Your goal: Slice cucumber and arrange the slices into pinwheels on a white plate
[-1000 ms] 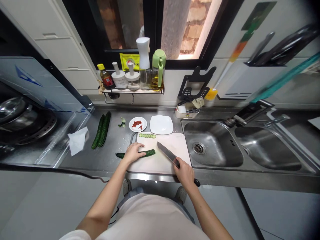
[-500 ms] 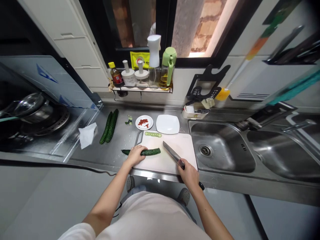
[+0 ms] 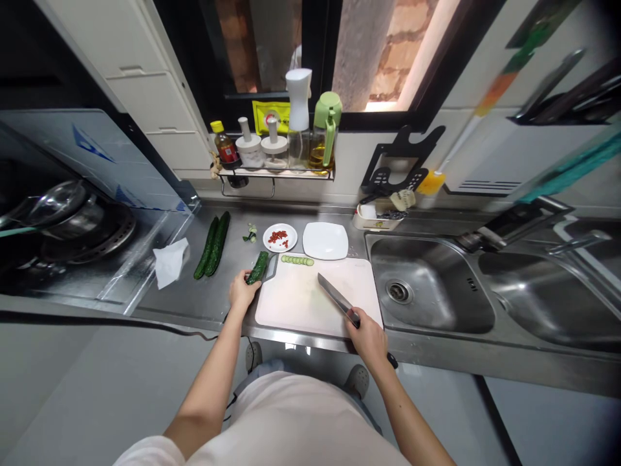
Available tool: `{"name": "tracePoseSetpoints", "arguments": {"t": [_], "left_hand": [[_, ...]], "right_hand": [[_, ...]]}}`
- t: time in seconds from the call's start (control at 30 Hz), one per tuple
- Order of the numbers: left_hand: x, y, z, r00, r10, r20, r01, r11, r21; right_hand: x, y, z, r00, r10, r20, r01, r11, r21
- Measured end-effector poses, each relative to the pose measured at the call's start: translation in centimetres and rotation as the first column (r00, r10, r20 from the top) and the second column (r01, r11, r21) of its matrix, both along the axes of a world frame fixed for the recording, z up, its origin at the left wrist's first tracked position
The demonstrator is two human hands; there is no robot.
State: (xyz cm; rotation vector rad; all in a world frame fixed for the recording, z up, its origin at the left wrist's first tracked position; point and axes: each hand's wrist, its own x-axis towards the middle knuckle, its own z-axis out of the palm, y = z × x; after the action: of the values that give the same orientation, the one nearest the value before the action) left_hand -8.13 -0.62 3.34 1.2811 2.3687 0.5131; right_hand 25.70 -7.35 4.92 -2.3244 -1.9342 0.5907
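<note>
My left hand [image 3: 242,291] is closed around a cut cucumber [image 3: 258,267], just left of the white cutting board [image 3: 315,310]. The cucumber's far end points away from me, near the board's grey handle. My right hand [image 3: 367,333] grips a kitchen knife [image 3: 334,294] by its dark handle, its blade slanting up and left over the board. A row of cucumber slices [image 3: 297,261] lies along the board's far edge. Two whole cucumbers [image 3: 212,246] rest side by side on the steel counter to the left.
Behind the board stand a plate with chopped red pieces [image 3: 280,238] and a white square plate [image 3: 325,241]. Small cucumber scraps [image 3: 250,233] and a white tissue [image 3: 171,263] lie on the counter. At right is a double sink [image 3: 431,285]; at left, a pot [image 3: 72,210] on the stove.
My left hand has carried the cut cucumber left off the board and turned it from lying crosswise to pointing away from me. My right hand and the knife have barely moved.
</note>
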Motion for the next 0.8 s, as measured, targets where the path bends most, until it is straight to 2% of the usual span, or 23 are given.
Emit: {"name": "tracePoseSetpoints", "arguments": {"t": [0.1,0.27,0.5,0.8], "left_hand": [[-0.5,0.4,0.2,0.997,0.082,-0.016,-0.083,0.994,-0.067],[-0.2,1.1,-0.3,0.994,0.107,-0.039,-0.111,0.984,-0.142],[-0.1,1.7,-1.0,0.993,0.104,-0.053,-0.112,0.980,-0.164],[0.5,1.9,-1.1,0.996,0.079,-0.045,-0.085,0.984,-0.158]], "right_hand": [[-0.1,0.0,0.1,1.000,0.002,-0.012,-0.002,1.000,-0.010],[-0.2,0.0,0.1,1.000,-0.007,-0.002,0.007,1.000,-0.018],[0.3,-0.1,-0.2,1.000,-0.018,0.019,0.018,1.000,-0.014],[0.1,0.1,0.1,1.000,-0.014,0.020,0.014,1.000,-0.023]]}}
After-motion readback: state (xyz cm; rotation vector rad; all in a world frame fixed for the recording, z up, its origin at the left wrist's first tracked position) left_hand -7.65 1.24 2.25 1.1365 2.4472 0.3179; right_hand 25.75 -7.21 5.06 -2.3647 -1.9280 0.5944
